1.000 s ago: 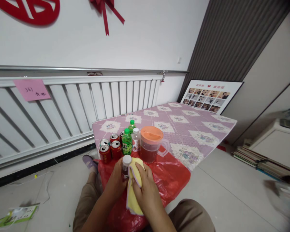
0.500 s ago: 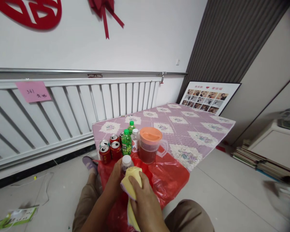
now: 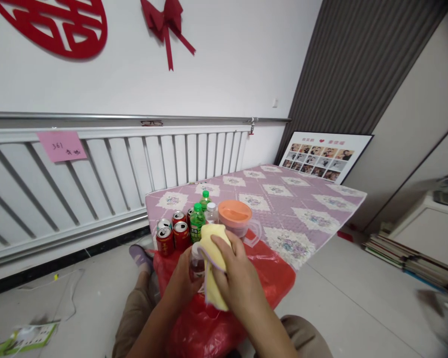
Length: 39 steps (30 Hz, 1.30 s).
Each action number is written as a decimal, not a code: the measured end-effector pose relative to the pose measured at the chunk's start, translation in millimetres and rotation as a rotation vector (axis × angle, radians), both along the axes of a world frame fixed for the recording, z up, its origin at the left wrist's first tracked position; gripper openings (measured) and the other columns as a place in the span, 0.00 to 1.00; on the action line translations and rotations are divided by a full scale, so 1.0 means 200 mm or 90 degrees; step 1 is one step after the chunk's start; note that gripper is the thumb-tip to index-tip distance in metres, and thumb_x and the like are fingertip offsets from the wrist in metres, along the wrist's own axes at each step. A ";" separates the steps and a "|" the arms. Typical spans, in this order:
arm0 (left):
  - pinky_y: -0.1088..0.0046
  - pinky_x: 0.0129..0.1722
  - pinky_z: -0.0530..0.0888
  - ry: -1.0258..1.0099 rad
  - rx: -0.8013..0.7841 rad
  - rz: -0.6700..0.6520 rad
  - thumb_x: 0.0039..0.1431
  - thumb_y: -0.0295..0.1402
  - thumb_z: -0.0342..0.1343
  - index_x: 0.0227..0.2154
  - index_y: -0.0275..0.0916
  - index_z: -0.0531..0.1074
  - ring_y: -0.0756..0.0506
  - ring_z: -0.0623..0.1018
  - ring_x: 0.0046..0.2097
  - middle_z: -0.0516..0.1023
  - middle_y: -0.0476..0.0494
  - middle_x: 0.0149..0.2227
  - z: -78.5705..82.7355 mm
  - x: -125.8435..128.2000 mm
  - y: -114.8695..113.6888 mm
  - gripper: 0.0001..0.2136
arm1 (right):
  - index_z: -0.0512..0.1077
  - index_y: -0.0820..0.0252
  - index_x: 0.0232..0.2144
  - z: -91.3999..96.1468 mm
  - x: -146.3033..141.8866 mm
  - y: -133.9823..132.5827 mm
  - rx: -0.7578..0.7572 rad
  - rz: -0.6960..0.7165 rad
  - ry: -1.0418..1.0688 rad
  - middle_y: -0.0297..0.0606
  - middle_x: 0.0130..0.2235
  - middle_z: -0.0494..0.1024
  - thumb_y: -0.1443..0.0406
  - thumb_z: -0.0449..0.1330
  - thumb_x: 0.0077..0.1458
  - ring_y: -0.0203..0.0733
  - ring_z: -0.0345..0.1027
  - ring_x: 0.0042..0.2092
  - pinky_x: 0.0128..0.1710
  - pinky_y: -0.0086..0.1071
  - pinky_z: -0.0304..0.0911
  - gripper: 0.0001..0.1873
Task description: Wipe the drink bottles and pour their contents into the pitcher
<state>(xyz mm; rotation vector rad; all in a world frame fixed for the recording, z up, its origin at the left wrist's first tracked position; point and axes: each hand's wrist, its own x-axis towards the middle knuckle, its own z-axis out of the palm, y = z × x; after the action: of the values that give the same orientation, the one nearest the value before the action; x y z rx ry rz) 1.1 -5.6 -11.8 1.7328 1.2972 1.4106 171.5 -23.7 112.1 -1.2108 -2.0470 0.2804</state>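
Note:
My left hand (image 3: 182,276) is wrapped round a clear plastic bottle (image 3: 196,263) with a white cap and dark liquid inside. A folded yellow cloth (image 3: 215,248) is gripped in my right hand (image 3: 237,268), right beside the bottle's cap and partly covering the bottle. Below both hands spreads a red plastic bag (image 3: 276,271). Just beyond them stand red drink cans (image 3: 165,242), a green-capped bottle (image 3: 197,223), a white-capped bottle (image 3: 211,214) and a pitcher with an orange lid (image 3: 234,213). My right hand hides much of the pitcher's body.
A purple quilted cloth with flower diamonds (image 3: 248,201) covers the tabletop. Behind it runs a white radiator (image 3: 168,159) with a pink note (image 3: 61,145). A photo board (image 3: 323,155) leans at the back right. Books (image 3: 392,258) are stacked on the floor at right.
My right hand has raised the yellow cloth and moved it slightly right and away from me, in front of the pitcher. My left hand still holds the bottle. The view has tipped up a little.

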 end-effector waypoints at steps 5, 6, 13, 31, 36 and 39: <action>0.52 0.55 0.72 0.028 -0.011 0.016 0.46 0.24 0.59 0.61 0.40 0.56 0.34 0.72 0.56 0.69 0.36 0.57 -0.01 0.00 0.01 0.36 | 0.66 0.49 0.59 0.09 -0.09 0.15 -0.020 0.056 -0.155 0.44 0.65 0.59 0.75 0.57 0.49 0.56 0.62 0.59 0.52 0.47 0.64 0.35; 0.52 0.54 0.73 0.024 -0.018 0.019 0.46 0.23 0.58 0.60 0.40 0.56 0.34 0.73 0.56 0.70 0.35 0.56 -0.01 0.01 0.01 0.36 | 0.67 0.48 0.58 0.09 -0.12 0.16 -0.031 0.077 -0.184 0.43 0.65 0.60 0.75 0.58 0.48 0.56 0.63 0.58 0.52 0.47 0.64 0.35; 0.51 0.55 0.72 0.022 -0.031 0.006 0.43 0.23 0.61 0.61 0.37 0.55 0.30 0.68 0.60 0.66 0.31 0.60 0.03 0.01 0.01 0.39 | 0.72 0.50 0.51 0.10 -0.22 0.28 -0.153 0.156 -0.132 0.43 0.53 0.73 0.71 0.59 0.48 0.53 0.66 0.52 0.50 0.44 0.60 0.26; 0.53 0.62 0.64 0.045 -0.021 0.040 0.45 0.23 0.62 0.61 0.39 0.55 0.35 0.67 0.62 0.66 0.34 0.61 -0.01 -0.01 0.00 0.38 | 0.68 0.60 0.53 -0.36 -0.04 0.37 -0.401 0.092 0.339 0.39 0.43 0.80 0.61 0.52 0.58 0.44 0.75 0.39 0.39 0.38 0.70 0.21; 0.53 0.62 0.64 0.054 -0.028 0.063 0.46 0.24 0.61 0.60 0.38 0.56 0.36 0.68 0.62 0.66 0.34 0.61 -0.02 0.00 0.01 0.36 | 0.71 0.60 0.49 -0.52 -0.01 0.26 -0.393 0.041 0.361 0.41 0.43 0.81 0.63 0.53 0.55 0.47 0.75 0.43 0.45 0.42 0.69 0.19; 0.54 0.62 0.65 0.053 -0.027 0.066 0.46 0.25 0.62 0.60 0.38 0.56 0.36 0.68 0.62 0.67 0.34 0.60 -0.02 0.01 0.01 0.36 | 0.72 0.58 0.49 -0.54 0.00 0.20 -0.364 0.015 0.363 0.43 0.47 0.79 0.63 0.54 0.53 0.49 0.73 0.49 0.51 0.44 0.66 0.21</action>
<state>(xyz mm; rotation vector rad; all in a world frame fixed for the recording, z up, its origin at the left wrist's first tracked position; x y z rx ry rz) 2.1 -4.4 -15.1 1.7343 1.4699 1.3691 170.7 16.9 3.6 -1.2376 -1.5154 1.1425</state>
